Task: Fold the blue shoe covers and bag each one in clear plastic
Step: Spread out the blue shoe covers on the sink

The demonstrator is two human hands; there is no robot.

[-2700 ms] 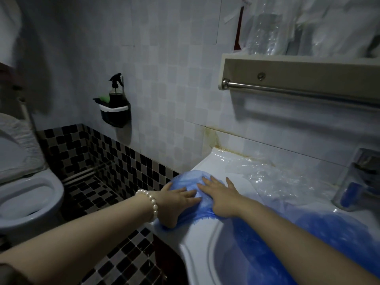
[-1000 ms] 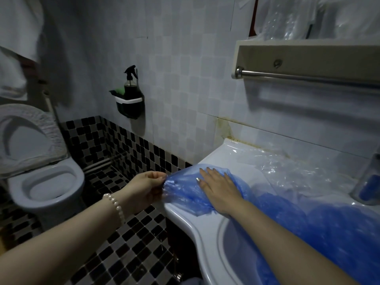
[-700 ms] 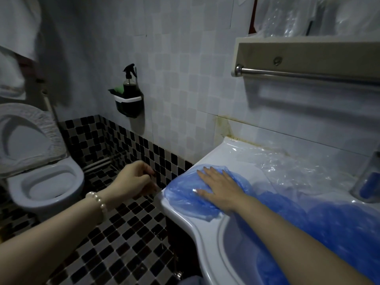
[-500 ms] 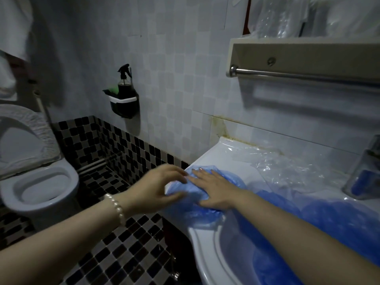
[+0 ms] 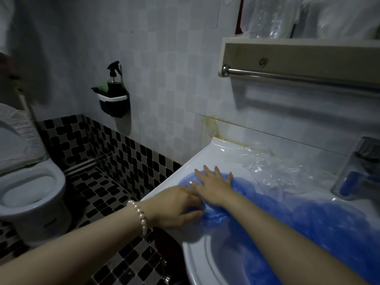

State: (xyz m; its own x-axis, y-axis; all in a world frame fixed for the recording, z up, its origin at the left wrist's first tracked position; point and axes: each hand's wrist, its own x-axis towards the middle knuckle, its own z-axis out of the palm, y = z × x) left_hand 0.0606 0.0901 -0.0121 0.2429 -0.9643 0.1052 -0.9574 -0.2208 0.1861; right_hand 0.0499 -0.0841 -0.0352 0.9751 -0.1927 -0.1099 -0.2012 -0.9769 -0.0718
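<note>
A blue shoe cover (image 5: 241, 183) lies crumpled on the left corner of the white sink (image 5: 196, 256). My right hand (image 5: 213, 187) presses flat on it with fingers spread. My left hand (image 5: 176, 206), with a pearl bracelet at the wrist, reaches in from the left and pinches the cover's near edge between fingers and thumb, just under my right wrist. A heap of more blue shoe covers (image 5: 312, 231) fills the basin to the right. Crumpled clear plastic bags (image 5: 277, 167) lie on the sink's back ledge.
A metal faucet (image 5: 357, 171) stands at the right edge. Above the sink hangs a shelf with a towel rail (image 5: 298, 76), holding more clear plastic. A spray bottle in a wall holder (image 5: 114, 95) and a toilet (image 5: 30, 188) are on the left, over a checkered floor.
My left hand pulled the cover's left end outward off the sink, let go, then came back and now grips the near edge. My right hand stayed pressed on the cover.
</note>
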